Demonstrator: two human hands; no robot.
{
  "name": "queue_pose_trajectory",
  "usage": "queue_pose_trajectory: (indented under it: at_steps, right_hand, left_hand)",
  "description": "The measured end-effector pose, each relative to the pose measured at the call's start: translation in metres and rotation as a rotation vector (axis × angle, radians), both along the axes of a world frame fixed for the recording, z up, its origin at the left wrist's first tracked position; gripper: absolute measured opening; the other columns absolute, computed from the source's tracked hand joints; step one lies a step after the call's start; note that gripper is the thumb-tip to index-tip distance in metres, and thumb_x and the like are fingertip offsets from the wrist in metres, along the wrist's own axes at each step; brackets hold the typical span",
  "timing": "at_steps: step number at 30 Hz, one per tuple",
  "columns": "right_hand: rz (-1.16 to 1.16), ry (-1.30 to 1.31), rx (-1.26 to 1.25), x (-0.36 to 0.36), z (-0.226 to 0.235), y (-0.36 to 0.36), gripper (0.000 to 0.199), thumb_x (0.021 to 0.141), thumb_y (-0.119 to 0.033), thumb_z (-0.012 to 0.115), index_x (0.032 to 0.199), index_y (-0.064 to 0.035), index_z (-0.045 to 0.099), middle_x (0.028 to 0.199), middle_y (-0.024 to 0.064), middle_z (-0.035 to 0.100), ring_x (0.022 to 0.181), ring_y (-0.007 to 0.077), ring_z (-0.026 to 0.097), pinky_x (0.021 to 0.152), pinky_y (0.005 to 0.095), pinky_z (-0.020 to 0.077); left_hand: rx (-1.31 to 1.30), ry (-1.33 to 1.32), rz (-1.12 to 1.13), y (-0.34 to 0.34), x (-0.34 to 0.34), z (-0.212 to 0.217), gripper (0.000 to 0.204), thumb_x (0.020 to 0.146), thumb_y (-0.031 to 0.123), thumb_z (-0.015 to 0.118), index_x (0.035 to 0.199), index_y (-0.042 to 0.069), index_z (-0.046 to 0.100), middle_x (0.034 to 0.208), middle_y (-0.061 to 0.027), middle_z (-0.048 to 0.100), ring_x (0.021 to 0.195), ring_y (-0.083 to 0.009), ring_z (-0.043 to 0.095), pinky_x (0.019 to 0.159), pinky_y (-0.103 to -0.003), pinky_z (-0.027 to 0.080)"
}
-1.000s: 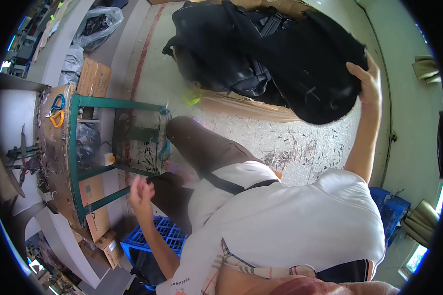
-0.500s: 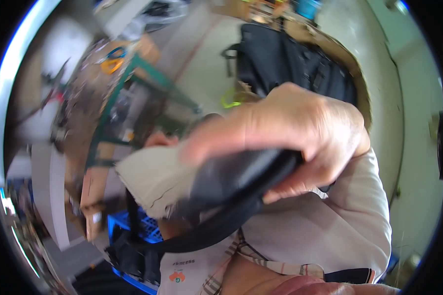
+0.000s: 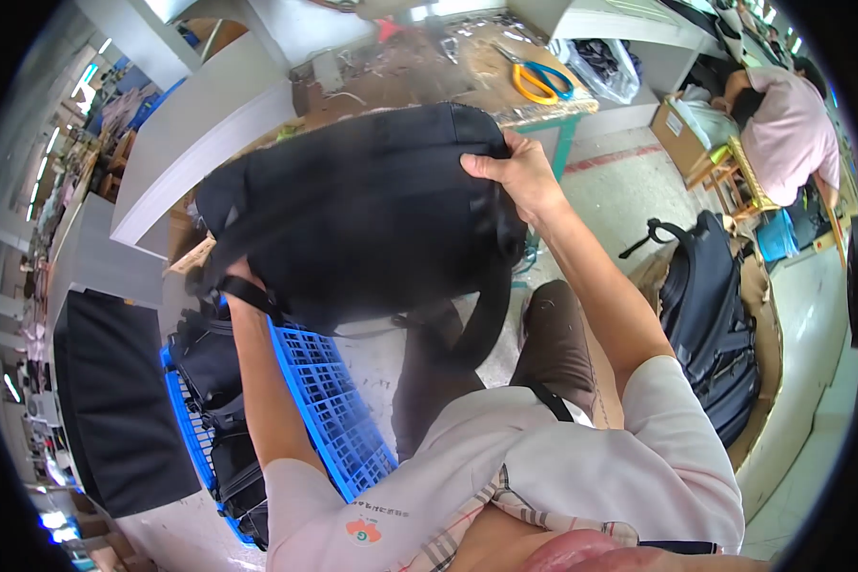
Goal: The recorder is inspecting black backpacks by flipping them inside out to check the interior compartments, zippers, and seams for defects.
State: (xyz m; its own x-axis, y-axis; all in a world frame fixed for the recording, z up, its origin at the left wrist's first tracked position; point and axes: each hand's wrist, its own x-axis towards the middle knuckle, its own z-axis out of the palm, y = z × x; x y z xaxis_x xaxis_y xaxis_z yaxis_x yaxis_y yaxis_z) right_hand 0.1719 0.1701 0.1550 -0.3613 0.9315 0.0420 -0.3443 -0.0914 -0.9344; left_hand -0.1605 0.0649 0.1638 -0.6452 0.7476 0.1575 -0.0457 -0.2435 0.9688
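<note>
You hold a black bag (image 3: 372, 219) in front of the worktop (image 3: 414, 62), the bag's upper side overlapping the near edge in this view. Your right hand (image 3: 526, 179) is clamped on the bag's right end — thumb over the face toward you, fingers behind. Your left hand (image 3: 245, 271) is at the bag's left end, a dark strap (image 3: 248, 291) across the wrist; the fabric hides its fingers, so I cannot tell whether they are clamped. A second, wider strap hangs below the bag's right end.

On the worktop, near its near right corner: scissors (image 3: 541, 82), one handle yellow, one blue, blades toward the far edge. Past the right edge: a clear plastic bag (image 3: 619, 71) with dark contents.

Floor, your left: a blue crate (image 3: 335, 405) with black bags inside. Floor, your right: a cardboard box (image 3: 770, 357) of black bags — beyond it, a co-worker (image 3: 796, 133) in a pale pink top, on a chair.
</note>
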Motion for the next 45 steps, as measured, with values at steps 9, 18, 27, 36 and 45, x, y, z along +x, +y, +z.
queue_pose_trajectory:
  at_steps: [9,18,27,36,45]
  right_hand:
    - [-0.082,0.1,-0.089,-0.044,-0.008,0.051,0.033,0.065,0.006,0.064,0.094,0.0084,0.05,0.083,0.0134,0.058,0.072,0.0184,0.058,0.068,0.0282,0.048]
    - [-0.056,0.203,-0.178,-0.035,-0.005,0.087,0.035,0.065,0.006,0.064,0.096,0.009,0.049,0.086,0.0148,0.057,0.076,0.0209,0.057,0.069,0.0315,0.0496]
    - [-0.037,0.165,-0.128,0.006,-0.009,0.059,0.038,0.068,0.005,0.061,0.104,0.0081,0.047,0.091,0.0133,0.058,0.085,0.0189,0.056,0.076,0.0285,0.0462]
    - [0.391,-0.265,0.724,-0.011,0.081,0.004,0.028,0.062,-0.002,0.064,0.089,-0.0001,0.056,0.075,0.0063,0.059,0.071,0.0139,0.055,0.065,0.0266,0.0439]
    - [-0.407,-0.668,0.924,0.01,0.021,0.018,0.072,0.065,-0.032,0.069,0.118,0.0036,0.037,0.113,0.0189,0.046,0.103,0.0281,0.046,0.088,0.0333,0.0355]
  left_hand:
    - [-0.016,-0.034,0.044,0.033,-0.041,0.004,0.035,0.066,0.007,0.066,0.099,0.002,0.057,0.098,-0.0096,0.057,0.087,-0.021,0.055,0.082,-0.032,0.044]
    - [0.029,0.043,0.085,0.081,-0.049,0.022,0.027,0.061,0.006,0.071,0.086,0.004,0.06,0.085,-0.006,0.06,0.074,-0.0182,0.057,0.07,-0.03,0.049]
    - [-0.596,0.535,-0.066,0.045,-0.041,0.027,0.027,0.07,0.02,0.062,0.092,0.005,0.06,0.091,-0.0097,0.059,0.085,-0.021,0.056,0.082,-0.032,0.042]
    - [0.016,1.034,-0.197,-0.021,0.111,0.078,0.069,0.054,0.019,0.076,0.113,0.0,0.047,0.105,-0.0103,0.055,0.096,-0.0167,0.052,0.083,-0.027,0.039]
    - [0.079,-0.062,-0.255,0.01,0.057,-0.008,0.024,0.068,0.002,0.064,0.092,0.004,0.061,0.094,-0.0036,0.06,0.09,-0.0133,0.054,0.081,-0.026,0.041]
